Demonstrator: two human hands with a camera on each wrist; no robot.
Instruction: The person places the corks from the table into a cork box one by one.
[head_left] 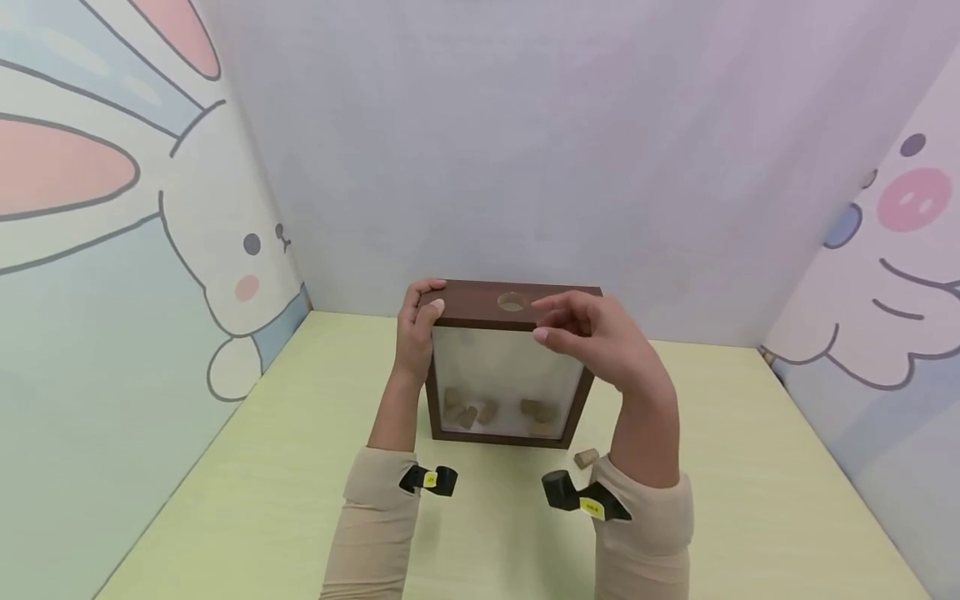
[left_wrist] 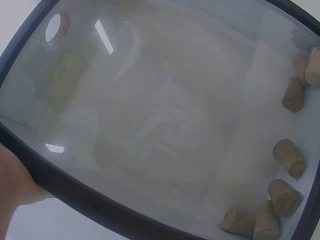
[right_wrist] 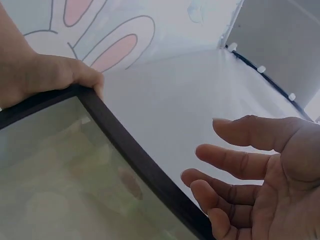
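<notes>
A dark brown wooden shadow box (head_left: 517,319) with a clear front pane stands upright on the table, a round hole (head_left: 513,302) in its top edge. My left hand (head_left: 417,329) grips the box's upper left corner, thumb toward the front and fingers over the top. By the top right, just beside the hole, my right hand (head_left: 592,337) hovers with loosely bent, parted fingers and nothing between them, as the right wrist view confirms. Several corks (left_wrist: 285,197) lie inside at the bottom, in two groups. One loose cork (head_left: 586,458) lies on the table outside, near my right sleeve.
The pale yellow-green table (head_left: 247,500) stretches around the box. Behind it hangs a light grey-lilac backdrop (head_left: 487,150). Side panels with a cartoon rabbit (head_left: 225,217) on the left and a pink-nosed animal (head_left: 900,267) on the right border the space.
</notes>
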